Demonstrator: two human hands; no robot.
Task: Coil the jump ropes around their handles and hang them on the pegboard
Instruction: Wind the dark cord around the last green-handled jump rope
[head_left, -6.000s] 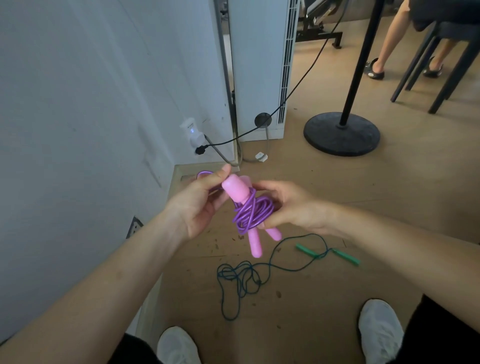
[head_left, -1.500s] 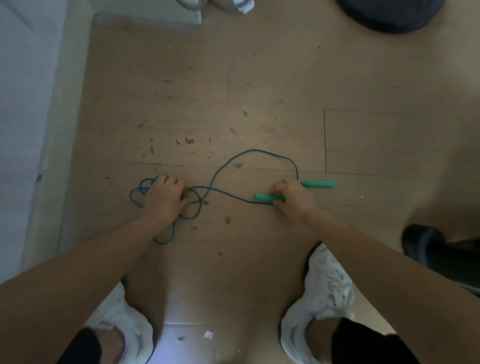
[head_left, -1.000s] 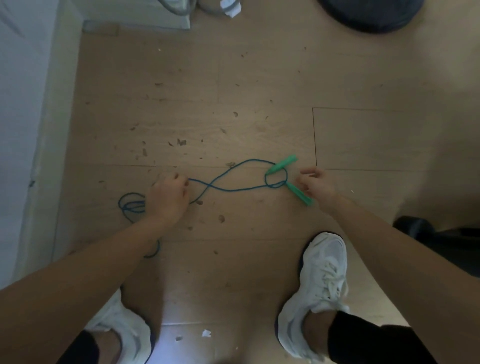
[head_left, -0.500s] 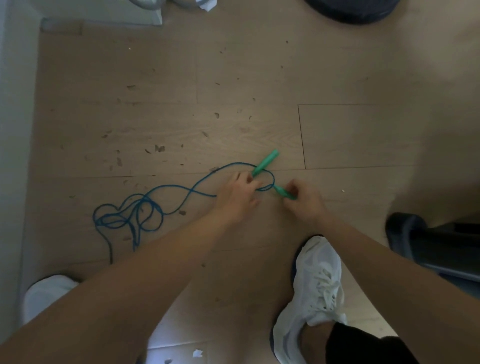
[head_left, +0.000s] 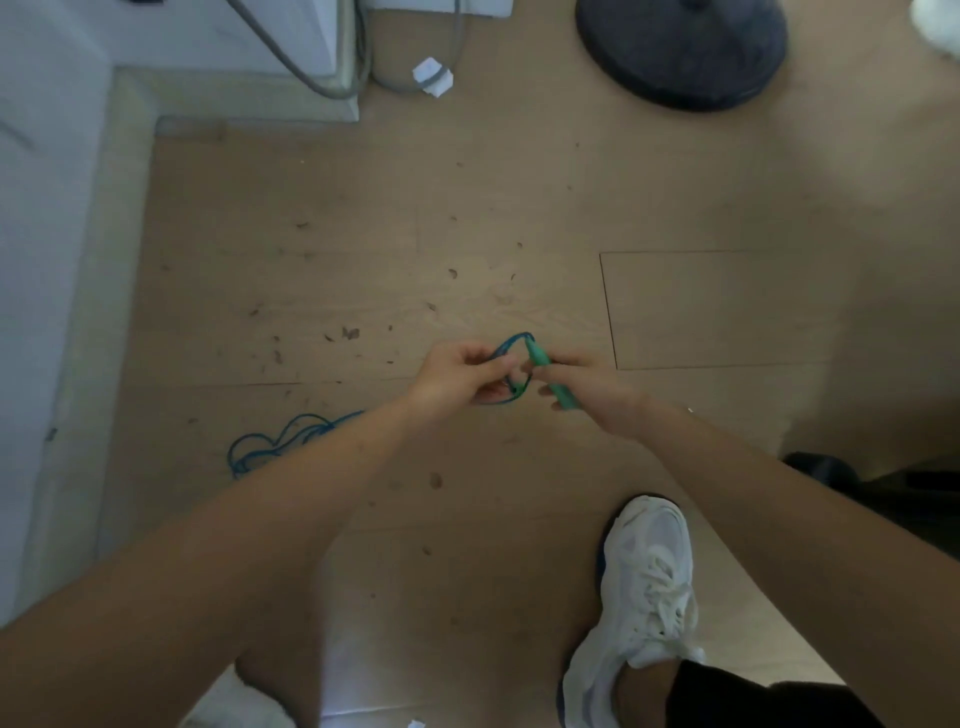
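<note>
A blue jump rope with green handles is off the floor at its handle end. My right hand (head_left: 582, 382) grips the green handles (head_left: 550, 376), which point up and to the left. Just to its left, my left hand (head_left: 462, 376) pinches a small loop of the blue rope (head_left: 511, 345) beside the handles. The rest of the rope trails down behind my left forearm to a loose tangle on the floor (head_left: 280, 441). No pegboard and no pink rope are in view.
The wooden floor is littered with small debris. A dark round stand base (head_left: 680, 49) sits at the top right. A white unit with grey cables (head_left: 332, 62) stands at the top left, a white wall on the left. My white shoe (head_left: 644, 597) is below my right arm.
Both hands have lifted the handle end of the blue rope off the floor. The handles now lie together in my right hand, and the tangle has been drawn nearer my left arm.
</note>
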